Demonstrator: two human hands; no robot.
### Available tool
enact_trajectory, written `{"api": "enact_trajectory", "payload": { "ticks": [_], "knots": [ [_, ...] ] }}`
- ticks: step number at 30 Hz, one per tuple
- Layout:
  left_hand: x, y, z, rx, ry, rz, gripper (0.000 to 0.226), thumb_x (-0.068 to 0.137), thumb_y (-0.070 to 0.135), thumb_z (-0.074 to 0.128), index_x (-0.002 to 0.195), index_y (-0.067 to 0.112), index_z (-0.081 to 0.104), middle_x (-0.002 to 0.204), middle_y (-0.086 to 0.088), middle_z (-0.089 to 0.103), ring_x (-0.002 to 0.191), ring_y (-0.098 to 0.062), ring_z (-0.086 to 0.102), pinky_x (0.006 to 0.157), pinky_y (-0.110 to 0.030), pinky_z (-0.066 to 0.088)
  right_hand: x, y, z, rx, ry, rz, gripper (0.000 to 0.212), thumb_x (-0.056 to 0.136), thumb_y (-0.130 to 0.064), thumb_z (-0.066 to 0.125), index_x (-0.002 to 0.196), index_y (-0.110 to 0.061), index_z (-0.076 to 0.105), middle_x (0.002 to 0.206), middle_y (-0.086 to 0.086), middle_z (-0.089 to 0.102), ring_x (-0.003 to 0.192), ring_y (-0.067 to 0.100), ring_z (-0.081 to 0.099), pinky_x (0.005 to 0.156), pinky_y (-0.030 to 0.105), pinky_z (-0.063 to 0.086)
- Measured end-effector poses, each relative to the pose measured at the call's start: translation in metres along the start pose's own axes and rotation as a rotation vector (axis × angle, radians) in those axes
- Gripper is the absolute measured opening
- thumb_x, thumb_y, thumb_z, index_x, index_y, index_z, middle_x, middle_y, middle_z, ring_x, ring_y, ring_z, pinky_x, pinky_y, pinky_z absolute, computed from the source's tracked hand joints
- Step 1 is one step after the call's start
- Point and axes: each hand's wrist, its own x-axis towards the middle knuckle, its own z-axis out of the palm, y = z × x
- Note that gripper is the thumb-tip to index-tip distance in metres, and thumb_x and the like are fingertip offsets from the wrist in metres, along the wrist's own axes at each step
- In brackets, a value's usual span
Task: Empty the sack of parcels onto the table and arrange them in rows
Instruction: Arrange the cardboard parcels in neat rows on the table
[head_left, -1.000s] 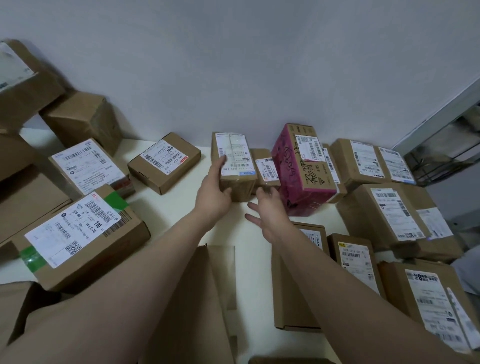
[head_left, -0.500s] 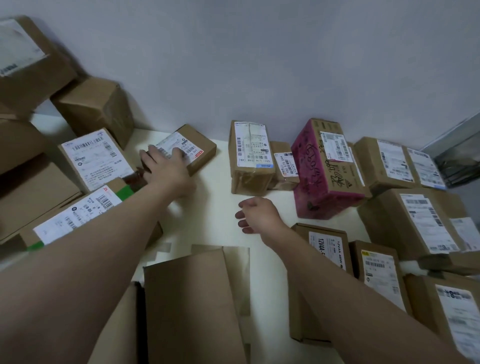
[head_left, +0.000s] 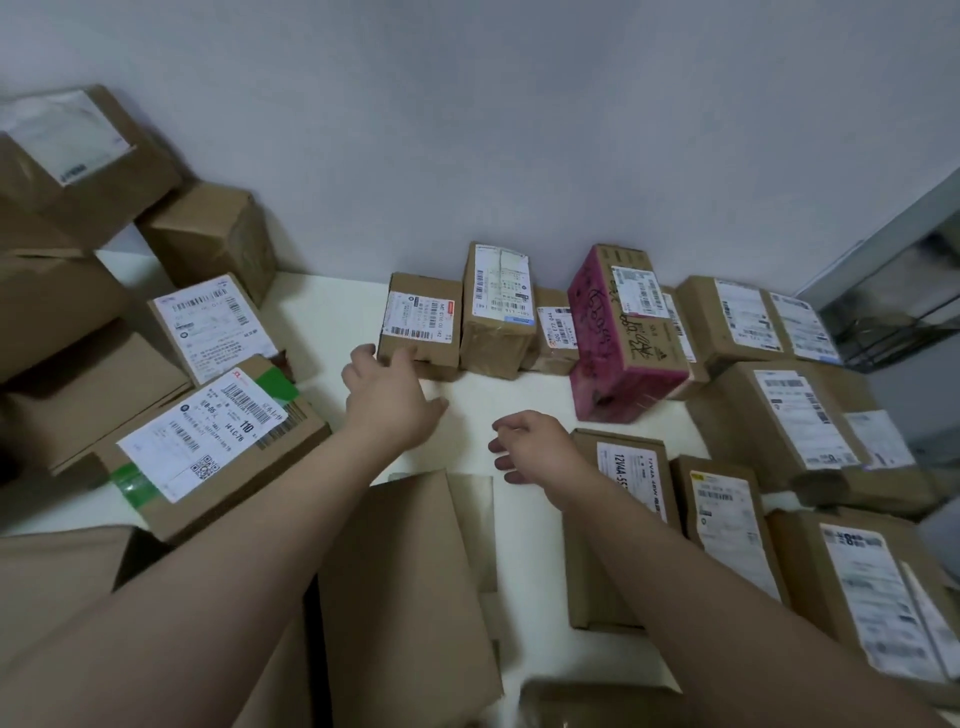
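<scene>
The left hand (head_left: 389, 400) touches the near side of the small brown parcel (head_left: 422, 325) with straight fingers, while the right hand (head_left: 535, 447) hovers relaxed, grasping nothing.

Brown cardboard parcels (head_left: 421, 322) with white barcode labels; one pink box (head_left: 618, 358) (black scribbles), centre right; green tape (head_left: 278, 382) at left.

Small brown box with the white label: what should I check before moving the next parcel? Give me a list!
1. Small brown cardboard box with white label sits beside the tall brown cardboard box: ok.
2. Its label faces up: ok.
3. Left hand off it: not ok, fingers touch its near edge.
4. Right hand free: ok, holds nothing.
5. Bare white table left of it: ok.
</scene>
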Motion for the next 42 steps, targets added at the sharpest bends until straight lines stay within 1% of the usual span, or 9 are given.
{"api": "enact_trajectory", "payload": {
  "ticks": [7,12,16,20,25,28,31,38,42],
  "knots": [
    [-0.086,-0.004,-0.012,0.265,-0.063,-0.134,0.063,0.090,0.052,0.051,0.142,0.020,0.034,0.143,-0.021,0.029,0.131,-0.038,0.030,0.107,-0.042,0.029,-0.077,0.003,-0.003,-0.010,-0.149,0.105,0.015,0.098,-0.021,0.043,0.096,-0.014,0.056,0.104,0.010,0.061,0.074,0.023,0.058,0.066,0.033,0.057],
    [-0.127,-0.014,-0.021,0.236,-0.130,-0.168,0.051,0.097,0.045,0.042,0.139,0.017,0.037,0.136,-0.018,0.046,0.123,-0.037,0.043,0.099,-0.039,0.035,-0.124,0.013,0.011,-0.130,-0.344,0.132,0.046,0.096,-0.058,0.037,0.119,-0.021,0.052,0.107,0.011,0.061,0.095,0.033,0.064,0.078,0.043,0.058],
    [-0.136,0.003,-0.041,-0.169,0.106,-0.066,0.049,0.096,0.035,0.048,0.142,0.020,0.040,0.136,-0.018,0.049,0.125,-0.036,0.046,0.103,-0.041,0.036,-0.138,0.007,0.009,-0.134,-0.239,0.046,0.074,0.087,-0.076,0.024,0.140,-0.027,0.041,0.131,0.007,0.055,0.101,0.029,0.061,0.087,0.045,0.054],
    [-0.146,0.036,-0.065,-0.583,0.262,-0.039,0.054,0.096,0.039,0.046,0.145,0.018,0.037,0.138,-0.013,0.050,0.125,-0.031,0.047,0.107,-0.039,0.037,-0.146,-0.012,-0.018,0.244,-0.054,0.025,0.101,0.061,-0.093,0.028,0.143,-0.035,0.037,0.146,-0.004,0.045,0.129,0.026,0.046,0.094,0.054,0.047],
    [-0.165,0.042,-0.051,-0.626,0.196,-0.106,0.059,0.094,0.041,0.049,0.146,0.020,0.032,0.113,-0.003,0.065,0.115,-0.029,0.057,0.099,-0.040,0.044,-0.159,-0.002,-0.042,0.266,0.060,0.004,0.099,0.066,-0.090,0.039,0.144,-0.029,0.035,0.135,-0.003,0.050,0.121,0.025,0.049,0.093,0.046,0.045],
    [-0.173,0.028,-0.028,-0.558,0.045,-0.212,0.063,0.094,0.051,0.046,0.147,0.020,0.032,0.129,-0.008,0.058,0.118,-0.032,0.054,0.094,-0.041,0.048,-0.159,0.021,-0.041,0.107,0.106,-0.017,0.065,0.090,-0.058,0.052,0.139,-0.017,0.037,0.122,-0.002,0.054,0.109,0.020,0.051,0.094,0.035,0.043],
    [-0.178,0.024,-0.012,-0.679,-0.204,-0.302,0.064,0.094,0.061,0.035,0.146,0.024,0.032,0.140,-0.005,0.046,0.123,-0.032,0.047,0.086,-0.043,0.045,-0.157,0.036,-0.040,0.049,0.101,-0.031,0.056,0.091,-0.048,0.057,0.134,-0.016,0.040,0.120,-0.001,0.057,0.108,0.020,0.055,0.094,0.034,0.045],
    [-0.170,0.036,0.001,-0.783,-0.170,-0.309,0.062,0.092,0.059,0.044,0.135,0.015,0.040,0.126,-0.007,0.053,0.108,-0.025,0.049,0.086,-0.038,0.041,-0.165,0.045,-0.056,-0.194,0.142,-0.145,0.045,0.095,-0.015,0.053,0.138,-0.021,0.041,0.134,-0.001,0.054,0.114,0.019,0.053,0.084,0.026,0.040],
    [-0.168,0.027,0.019,-0.723,-0.164,-0.334,0.055,0.091,0.030,0.055,0.141,0.013,0.039,0.120,-0.012,0.059,0.098,-0.029,0.061,0.077,-0.037,0.055,-0.168,0.057,-0.066,-0.275,0.125,-0.162,0.046,0.095,-0.018,0.055,0.139,-0.025,0.048,0.143,-0.003,0.049,0.127,0.018,0.049,0.092,0.024,0.040]
  ]
}}
